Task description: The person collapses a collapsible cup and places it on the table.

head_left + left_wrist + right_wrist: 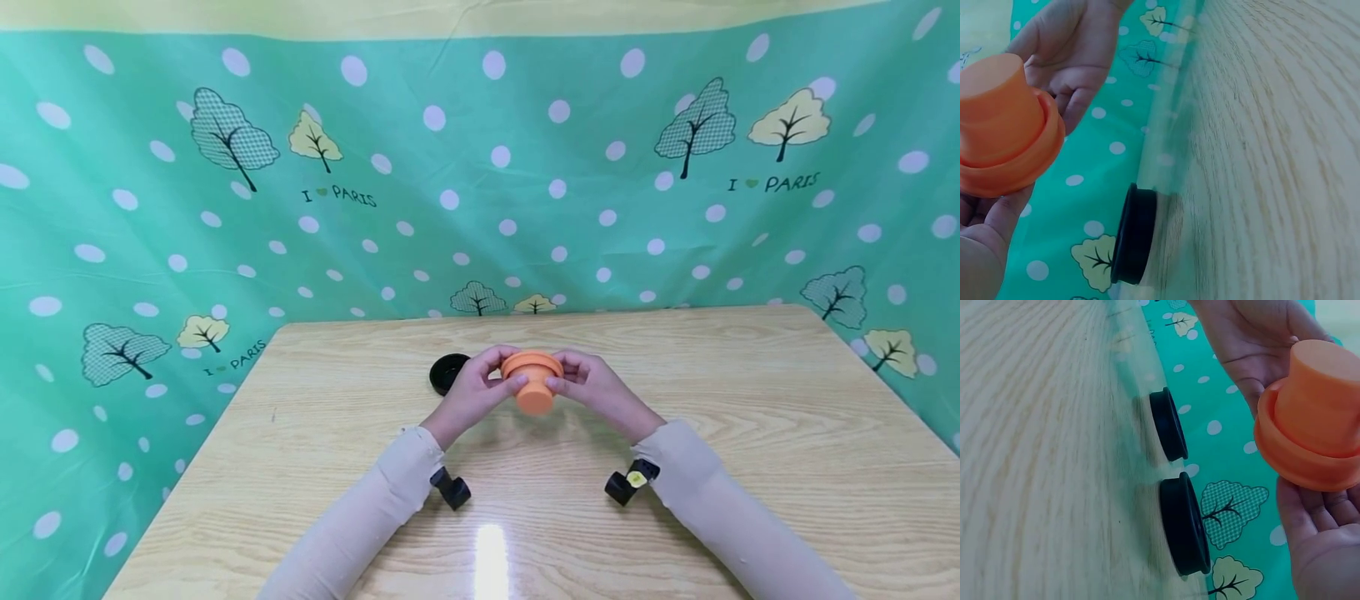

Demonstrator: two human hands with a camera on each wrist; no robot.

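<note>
Both hands hold an orange collapsible cup [535, 385] above the table. Its wide folded rim faces up and away, while the narrower round end points toward me and down. My left hand [471, 393] grips the cup's left side, thumb on the front and fingers behind the rim. On the opposite side, my right hand [602, 392] grips it the same way. Just beyond the left hand, a shallow round black lid [447, 373] lies on the table. The right wrist view shows two such black pieces, an upper one [1169, 424] and a lower one [1185, 524].
The wooden table [330, 450] runs back to a green polka-dot curtain [517, 192] printed with trees. Small black wrist cameras, left [452, 489] and right [628, 483], hang by the sleeves. A bright light reflection shows near the table's front.
</note>
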